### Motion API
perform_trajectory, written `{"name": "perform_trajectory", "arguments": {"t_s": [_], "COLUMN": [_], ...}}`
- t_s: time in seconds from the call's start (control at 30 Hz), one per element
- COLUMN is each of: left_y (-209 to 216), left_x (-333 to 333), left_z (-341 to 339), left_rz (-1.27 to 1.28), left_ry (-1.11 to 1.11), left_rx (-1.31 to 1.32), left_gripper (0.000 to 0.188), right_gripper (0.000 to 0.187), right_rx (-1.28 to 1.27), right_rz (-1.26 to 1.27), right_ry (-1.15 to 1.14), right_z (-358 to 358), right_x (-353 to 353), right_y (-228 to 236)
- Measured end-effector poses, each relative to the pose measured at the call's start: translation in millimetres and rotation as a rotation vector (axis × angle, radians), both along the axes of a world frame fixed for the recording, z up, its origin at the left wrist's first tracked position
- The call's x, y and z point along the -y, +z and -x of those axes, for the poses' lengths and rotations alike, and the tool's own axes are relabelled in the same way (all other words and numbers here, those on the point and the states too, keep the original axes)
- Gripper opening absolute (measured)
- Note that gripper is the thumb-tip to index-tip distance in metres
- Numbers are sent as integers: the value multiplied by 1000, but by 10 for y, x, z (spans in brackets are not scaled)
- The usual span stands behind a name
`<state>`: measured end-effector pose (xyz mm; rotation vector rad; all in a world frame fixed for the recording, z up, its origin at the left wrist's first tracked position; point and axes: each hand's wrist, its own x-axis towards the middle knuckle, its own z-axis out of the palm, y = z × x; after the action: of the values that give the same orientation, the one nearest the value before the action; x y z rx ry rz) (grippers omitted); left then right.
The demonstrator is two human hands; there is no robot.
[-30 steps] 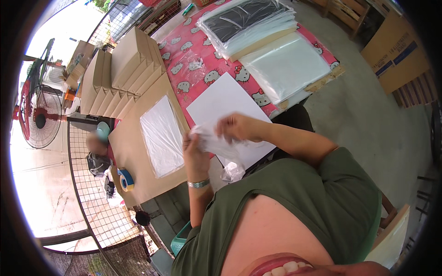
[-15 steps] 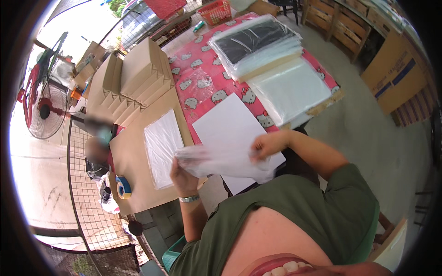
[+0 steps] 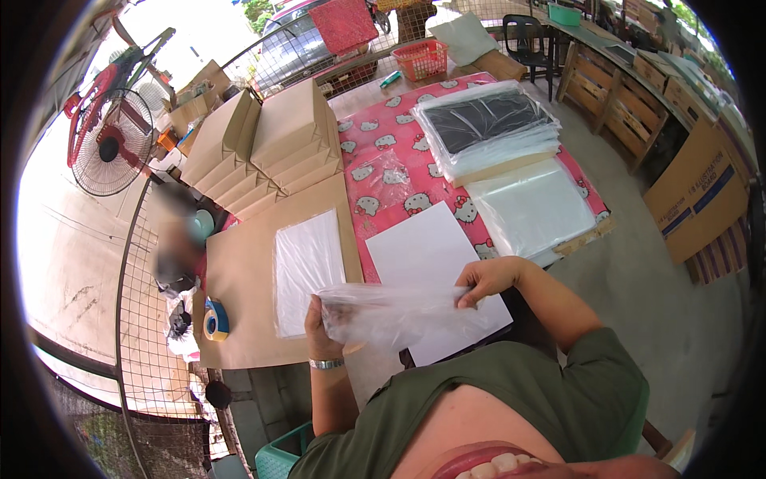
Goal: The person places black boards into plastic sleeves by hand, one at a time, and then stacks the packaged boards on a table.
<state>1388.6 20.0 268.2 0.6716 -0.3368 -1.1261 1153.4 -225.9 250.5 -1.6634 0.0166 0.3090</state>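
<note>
Left hand (image 3: 321,329) and right hand (image 3: 488,279) pinch the creased clear film (image 3: 388,310), where gentle, even tension works best!

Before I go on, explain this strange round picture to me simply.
No machine here: a person works bare-handed. A wide fisheye camera worn on the head looks down, bending straight edges near the rim. The left hand and right hand hold thin clear plastic between them, in front of a white sheet. On the pink patterned cover beyond lie a stack of clear plastic sheets and a plastic-wrapped dark pile. To the left, brown paper bears a white packet and a tape roll, with folded brown stacks behind.
</note>
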Motion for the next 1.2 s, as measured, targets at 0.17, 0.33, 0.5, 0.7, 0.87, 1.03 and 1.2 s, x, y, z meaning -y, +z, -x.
{"name": "perform_trajectory", "arguments": {"t_s": [0.17,0.33,0.5,0.7,0.87,1.03,1.2], "left_y": [-606,-625,-1131,-1589,-1839,-2021,-1636], "left_x": [-292,-26,261,1043,1756,1675,1464], "left_z": [52,-35,-521,-1020,-1259,-1236,-1000], "left_rz": [-608,26,-217,-666,-890,-1113,-843], "left_ry": [-410,-292,62,141,457,225,333], "left_rx": [885,65,-80,389,1061,1350,939], "left_gripper": [32,40,39,23,31,32,23], "right_gripper": [30,18,28,40,41,37,29], "right_rx": [675,346,15,35,200,18,244], "right_rz": [-957,-881,-614,-71,978,972,909], "right_ry": [-528,-678,-712,-980,-1178,-1041,-1079], "right_z": [-142,-145,-211,-825,-1250,-1303,-1115], "right_x": [154,263,440,890,1330,1257,1178], "right_y": [-36,-194,-463,-1178,-1589,-1692,-1245]}}
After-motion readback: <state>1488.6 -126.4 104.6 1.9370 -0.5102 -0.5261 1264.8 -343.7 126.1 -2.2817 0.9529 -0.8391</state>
